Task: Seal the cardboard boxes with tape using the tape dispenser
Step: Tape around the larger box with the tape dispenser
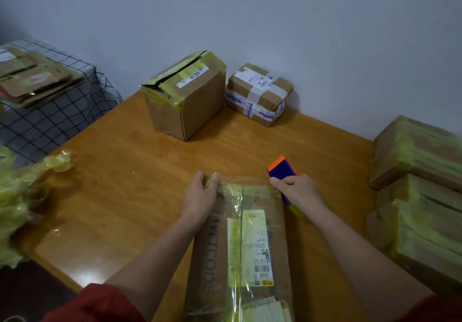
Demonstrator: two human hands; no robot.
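On glossy wood table, cardboard box, left fingers pinching crinkly tape, right fingers gripping blocky, probably plastic dispenser.

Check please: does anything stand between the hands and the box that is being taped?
Nothing visible does. The left hand pinches the tape at the far edge of the near box, and the right hand, gripping the tape dispenser, is at its far right corner.
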